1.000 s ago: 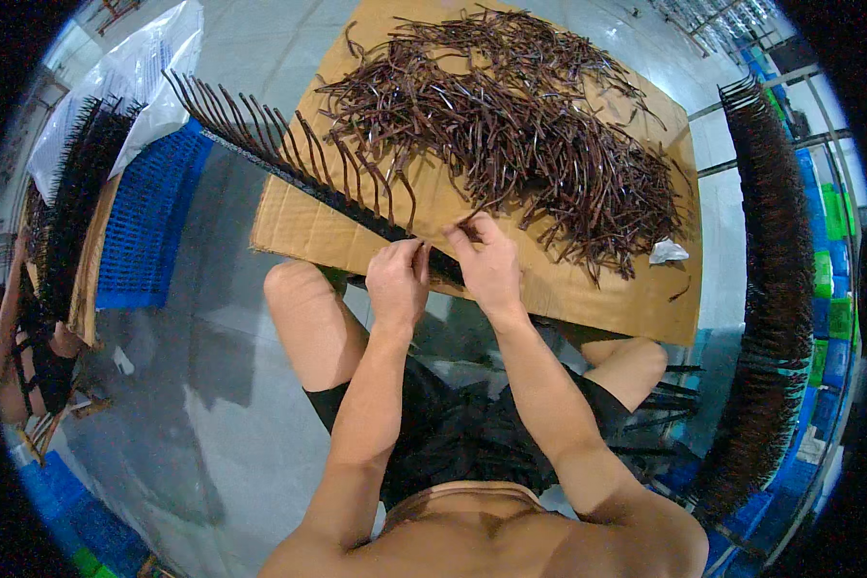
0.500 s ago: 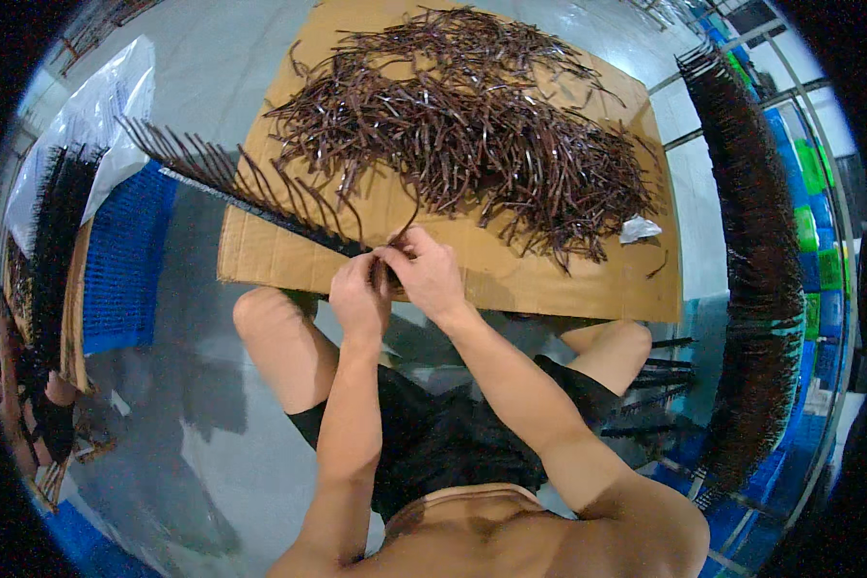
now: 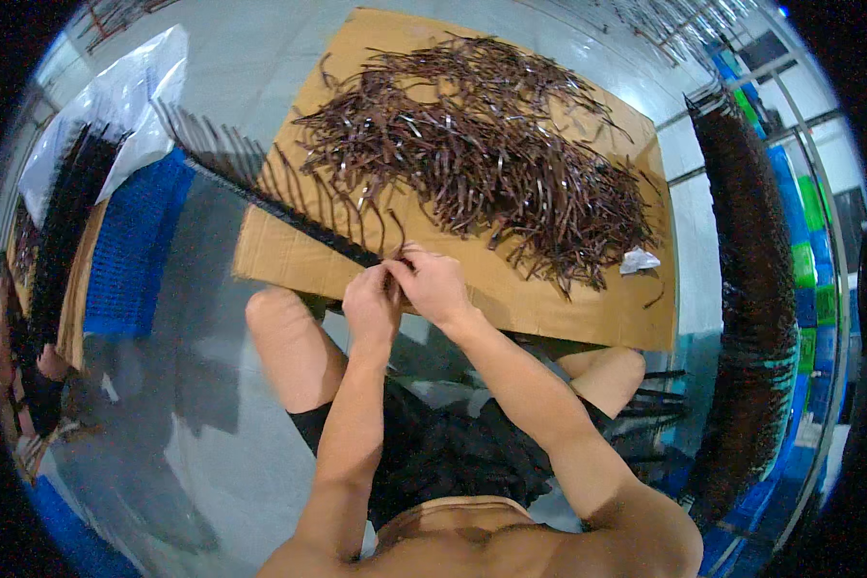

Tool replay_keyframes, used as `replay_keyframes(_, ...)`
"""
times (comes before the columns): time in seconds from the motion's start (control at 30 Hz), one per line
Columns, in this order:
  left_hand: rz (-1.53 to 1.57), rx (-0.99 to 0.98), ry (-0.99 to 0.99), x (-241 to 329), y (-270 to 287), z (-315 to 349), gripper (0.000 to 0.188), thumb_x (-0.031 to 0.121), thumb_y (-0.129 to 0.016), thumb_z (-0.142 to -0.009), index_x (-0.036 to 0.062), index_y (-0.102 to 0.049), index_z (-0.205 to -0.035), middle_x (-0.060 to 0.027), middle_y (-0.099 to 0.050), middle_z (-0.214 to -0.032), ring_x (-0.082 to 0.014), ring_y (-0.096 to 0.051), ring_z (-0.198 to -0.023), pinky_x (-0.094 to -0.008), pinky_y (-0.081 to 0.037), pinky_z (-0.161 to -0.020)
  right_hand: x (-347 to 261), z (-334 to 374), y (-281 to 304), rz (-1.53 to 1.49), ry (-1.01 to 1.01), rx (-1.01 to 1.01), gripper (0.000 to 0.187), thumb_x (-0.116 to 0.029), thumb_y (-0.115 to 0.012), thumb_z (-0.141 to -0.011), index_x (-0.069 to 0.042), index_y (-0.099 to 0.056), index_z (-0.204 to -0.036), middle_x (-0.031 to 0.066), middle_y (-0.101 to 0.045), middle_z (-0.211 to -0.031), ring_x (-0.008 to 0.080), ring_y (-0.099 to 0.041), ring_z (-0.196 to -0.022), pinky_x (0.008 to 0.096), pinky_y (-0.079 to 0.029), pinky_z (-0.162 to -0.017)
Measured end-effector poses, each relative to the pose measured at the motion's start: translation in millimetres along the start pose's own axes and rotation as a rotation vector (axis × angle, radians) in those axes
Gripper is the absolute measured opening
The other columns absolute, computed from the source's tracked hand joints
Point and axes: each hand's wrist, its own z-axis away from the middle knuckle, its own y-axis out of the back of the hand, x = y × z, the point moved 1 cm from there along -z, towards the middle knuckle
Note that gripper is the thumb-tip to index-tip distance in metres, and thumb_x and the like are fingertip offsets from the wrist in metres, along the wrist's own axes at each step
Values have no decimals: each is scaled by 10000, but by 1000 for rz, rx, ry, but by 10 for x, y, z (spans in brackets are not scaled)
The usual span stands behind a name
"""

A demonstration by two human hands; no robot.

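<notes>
A long black strip [image 3: 294,217] with a row of thin dark strands standing along it runs from the upper left down to my hands. My left hand [image 3: 371,301] is closed around the near end of this strip. Against it, my right hand [image 3: 435,287] is closed in a pinch at the same end, thumb and fingertips meeting the left fingers. A curved brown strand [image 3: 401,231] rises by the right fingertips; its lower end is hidden. Beyond the hands, a large heap of loose, shiny brown strands [image 3: 491,169] lies on a cardboard sheet [image 3: 308,265].
A crumpled white scrap [image 3: 639,260] and a single strand lie on the cardboard's right side. At left, dark bristly strips [image 3: 67,222] stand by white plastic [image 3: 116,101] and a blue crate [image 3: 135,255]. A long rack of dark strands [image 3: 751,308] hangs at right.
The whole view has shifted a little, with cardboard and heap lower and further right. The strand upright at my right fingertips now stands lower beside the strip; both hands stay together at its end.
</notes>
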Motion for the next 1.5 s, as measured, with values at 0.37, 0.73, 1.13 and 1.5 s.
replay_keyframes(0.37, 119, 48, -52, -104, -56, 32, 176, 100, -649, -687, 54, -641, -857, -152, -640, -806, -369, -599, -750, -452, -478, -681, 36, 55, 13, -307, -200, 41, 157, -112, -650, -870, 35, -623, -919, 111, -668, -844, 165, -606, -759, 300, -485, -705)
replay_keyframes(0.73, 35, 44, -19, -124, -85, 98, 161, 115, -630, -740, 52, -619, -887, -100, -628, -839, -307, -587, -801, -408, -463, -715, 228, 21, -91, -552, -249, 29, 114, -15, -647, -859, 4, -565, -936, 46, -596, -841, 120, -557, -787, 263, -459, -728)
replay_keyframes(1.13, -9, 46, 45, -148, -194, 43, 134, 176, -617, -830, 52, -626, -880, -120, -640, -819, -321, -617, -783, -429, -479, -678, 305, -161, 345, -195, -76, -275, 258, -21, -656, -828, 36, -584, -1070, 64, -640, -934, 143, -575, -820, 263, -462, -750)
replay_keyframes(1.5, 99, 1, 138, 64, -33, 177, 169, 200, -592, -838, 48, -659, -870, -149, -665, -830, -341, -631, -776, -434, -505, -674, 1300, -227, 622, 177, -665, 169, 400, -367, -576, -936, 31, -585, -907, 71, -543, -549, 126, -472, -417, 280, -383, -417)
